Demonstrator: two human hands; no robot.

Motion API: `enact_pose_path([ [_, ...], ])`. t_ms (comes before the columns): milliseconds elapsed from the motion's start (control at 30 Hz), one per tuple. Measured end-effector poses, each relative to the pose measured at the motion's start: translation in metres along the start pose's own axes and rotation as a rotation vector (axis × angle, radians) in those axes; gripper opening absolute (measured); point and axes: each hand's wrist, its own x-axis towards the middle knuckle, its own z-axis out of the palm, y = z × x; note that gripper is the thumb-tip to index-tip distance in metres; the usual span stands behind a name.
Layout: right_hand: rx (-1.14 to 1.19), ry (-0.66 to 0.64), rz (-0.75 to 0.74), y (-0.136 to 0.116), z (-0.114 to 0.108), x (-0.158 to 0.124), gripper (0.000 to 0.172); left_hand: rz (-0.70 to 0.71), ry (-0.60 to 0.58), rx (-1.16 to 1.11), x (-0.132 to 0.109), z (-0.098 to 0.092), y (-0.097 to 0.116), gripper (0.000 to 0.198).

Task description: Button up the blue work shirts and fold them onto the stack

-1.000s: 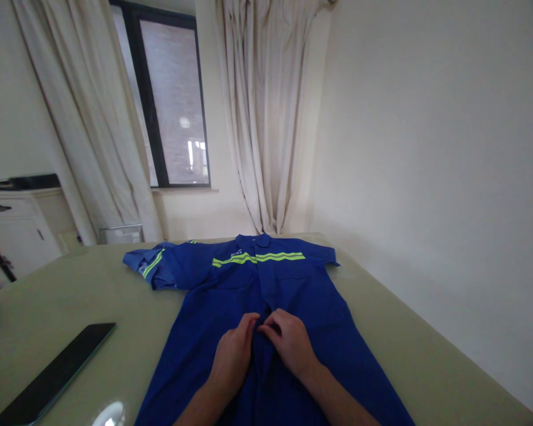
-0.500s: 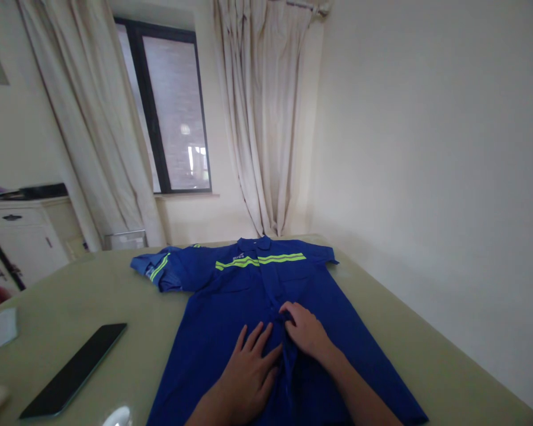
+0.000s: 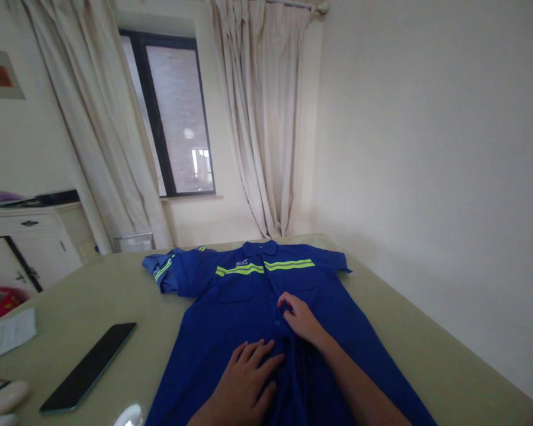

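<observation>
A blue work shirt with a yellow-green and grey reflective stripe across the chest lies front up, its collar at the far end. My left hand rests on the lower front near the button opening, fingers spread. Higher up, my right hand is closed, thumb and fingers pinching the edge of the shirt's front opening. Buttons show along the other edge, just left of that hand. Below the right hand the cloth is bunched into folds.
The shirt covers much of a pale green table. To its left lie a dark flat tablet-like object, a paper sheet and a pale rounded item. A wall borders the table's right side.
My right hand has moved a little up the front opening, drawing its edge aside so buttons show. My left hand has slid slightly towards me. The view has turned a little left.
</observation>
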Motion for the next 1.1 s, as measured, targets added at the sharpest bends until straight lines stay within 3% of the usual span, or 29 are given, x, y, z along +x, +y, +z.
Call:
enact_pose_path([
  [167, 0.032, -0.082, -0.002, 0.004, -0.009, -0.006, 0.018, -0.435, 0.142, 0.066, 0.058, -0.004, 0.007, 0.034],
  [267, 0.027, -0.109, -0.001, 0.001, -0.01, -0.01, 0.019, -0.565, 0.209, 0.076, 0.086, 0.003, 0.004, 0.031],
  [433, -0.077, -0.111, -0.011, -0.01, -0.01, -0.018, 0.011, -0.45, 0.228, -0.064, 0.09, 0.01, -0.008, 0.026],
  [567, -0.117, -0.103, -0.051, -0.014, -0.009, -0.019, 0.012, -0.483, 0.224, -0.186, 0.088, 0.01, -0.014, 0.024],
  [767, 0.099, -0.064, -0.098, -0.005, -0.003, -0.013, 0.015, -0.475, 0.376, -0.224, 0.092, 0.018, -0.016, 0.023],
  [1000, 0.176, 0.058, 0.051, -0.006, 0.004, -0.007, 0.01, -0.333, 0.529, -0.382, 0.092, 0.018, -0.024, 0.027],
  [1067, 0.194, 0.049, 0.091, -0.001, -0.001, -0.005, 0.007, -0.3, 0.513, -0.357, 0.091, 0.015, -0.022, 0.03],
  [1100, 0.199, 0.042, 0.102, 0.003, -0.004, -0.004, 0.015, -0.288, 0.482, -0.324, 0.09, 0.015, -0.02, 0.029],
])
